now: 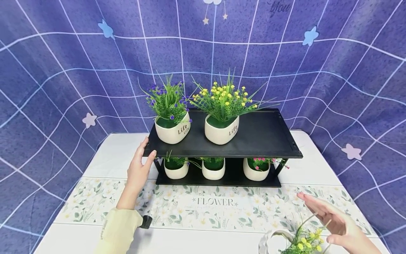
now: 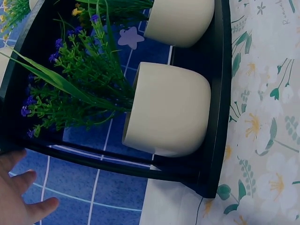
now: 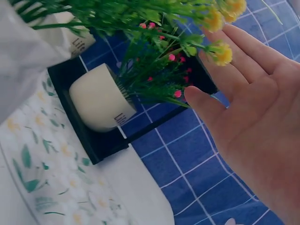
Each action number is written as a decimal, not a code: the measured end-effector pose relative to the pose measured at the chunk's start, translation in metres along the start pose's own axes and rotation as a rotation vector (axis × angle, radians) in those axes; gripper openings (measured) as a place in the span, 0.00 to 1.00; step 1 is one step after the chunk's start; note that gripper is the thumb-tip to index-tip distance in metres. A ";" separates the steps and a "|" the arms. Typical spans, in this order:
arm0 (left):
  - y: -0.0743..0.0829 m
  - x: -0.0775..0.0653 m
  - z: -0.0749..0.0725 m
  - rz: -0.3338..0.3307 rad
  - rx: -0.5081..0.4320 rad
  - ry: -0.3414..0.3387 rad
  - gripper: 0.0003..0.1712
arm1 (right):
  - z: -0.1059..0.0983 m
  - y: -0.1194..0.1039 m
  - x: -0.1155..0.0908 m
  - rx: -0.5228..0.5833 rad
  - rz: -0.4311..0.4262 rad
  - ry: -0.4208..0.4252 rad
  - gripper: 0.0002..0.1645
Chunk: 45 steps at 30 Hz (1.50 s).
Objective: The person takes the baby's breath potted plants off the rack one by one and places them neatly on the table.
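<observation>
A black two-tier shelf [image 1: 258,135] stands on the table. At its left end my left hand [image 1: 139,169] rests fingertips on the upper tier's edge, thumb spread; in the left wrist view the fingers [image 2: 42,208] look loosely spread. On the top stand a white pot of purple flowers [image 1: 172,132] and one of yellow flowers [image 1: 222,130]. By the near right corner, my right hand [image 1: 336,222] is held with fingers extended beside a yellow-flowered plant [image 1: 306,243], gripping nothing. That plant is next to a white ruffled-rim container [image 1: 264,243], cut off by the frame.
Three white pots sit on the lower tier: a left one [image 1: 176,171], a middle one [image 1: 213,171] and one with pink flowers [image 1: 256,171]. A floral runner [image 1: 215,208] marked FLOWER crosses the white table. Behind hangs a blue gridded curtain [image 1: 203,53].
</observation>
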<state>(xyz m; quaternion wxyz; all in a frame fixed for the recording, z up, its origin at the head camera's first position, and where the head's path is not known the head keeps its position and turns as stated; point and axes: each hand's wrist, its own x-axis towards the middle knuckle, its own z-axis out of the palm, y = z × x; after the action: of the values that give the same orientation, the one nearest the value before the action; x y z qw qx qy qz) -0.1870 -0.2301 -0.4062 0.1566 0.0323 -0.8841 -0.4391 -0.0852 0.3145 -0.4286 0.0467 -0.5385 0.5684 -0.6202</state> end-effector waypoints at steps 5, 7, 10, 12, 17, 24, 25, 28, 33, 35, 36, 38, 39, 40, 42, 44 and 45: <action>0.000 0.001 0.000 0.000 0.004 -0.001 0.35 | -0.007 -0.004 -0.001 -0.017 0.059 0.071 0.38; 0.000 0.001 0.000 -0.004 0.005 0.001 0.35 | -0.009 -0.006 0.002 -0.025 0.066 0.091 0.37; 0.000 0.001 0.000 -0.008 0.006 0.006 0.35 | -0.013 -0.006 0.009 -0.041 0.052 0.099 0.37; 0.000 0.000 0.000 -0.009 0.006 0.009 0.35 | -0.017 -0.005 0.014 -0.044 0.030 0.098 0.36; 0.001 0.001 0.000 -0.005 0.006 0.009 0.35 | -0.027 -0.003 0.023 -0.060 0.008 0.108 0.37; 0.000 0.001 0.001 0.002 0.007 0.010 0.35 | -0.042 -0.002 0.032 -0.085 0.060 0.150 0.37; 0.000 0.001 0.001 0.004 0.007 0.010 0.35 | -0.044 -0.002 0.034 -0.091 0.066 0.156 0.37; -0.001 0.001 0.001 0.009 0.007 0.012 0.35 | -0.050 -0.003 0.041 -0.115 0.082 0.187 0.36; -0.001 0.001 0.000 0.001 0.001 0.007 0.35 | -0.057 -0.007 0.053 -0.196 0.176 0.307 0.35; -0.001 0.001 0.001 -0.003 0.003 0.003 0.35 | -0.060 -0.008 0.058 -0.231 0.209 0.360 0.36; -0.001 0.001 0.001 -0.005 0.004 0.002 0.35 | -0.061 -0.008 0.060 -0.242 0.217 0.383 0.36; -0.001 0.000 0.001 -0.007 0.008 0.000 0.35 | -0.064 -0.006 0.065 -0.260 0.213 0.421 0.36; -0.001 0.000 0.000 -0.008 0.009 0.001 0.35 | -0.066 -0.005 0.067 -0.269 0.213 0.441 0.36; -0.001 0.000 0.000 -0.008 0.011 0.002 0.35 | -0.068 -0.004 0.069 -0.282 0.215 0.458 0.36; 0.000 0.000 0.000 -0.008 0.012 0.003 0.35 | -0.071 -0.001 0.072 -0.311 0.227 0.494 0.35; 0.000 0.000 0.000 -0.008 0.014 0.002 0.35 | -0.074 0.001 0.075 -0.353 0.259 0.529 0.34; 0.001 0.000 0.000 -0.008 0.014 0.002 0.35 | -0.076 0.002 0.076 -0.376 0.279 0.542 0.33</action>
<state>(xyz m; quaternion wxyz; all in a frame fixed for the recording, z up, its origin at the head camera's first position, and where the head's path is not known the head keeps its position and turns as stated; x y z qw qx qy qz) -0.1866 -0.2297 -0.4058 0.1553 0.0372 -0.8869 -0.4334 -0.1728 0.3121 -0.3664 -0.1215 -0.2708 0.7325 -0.6127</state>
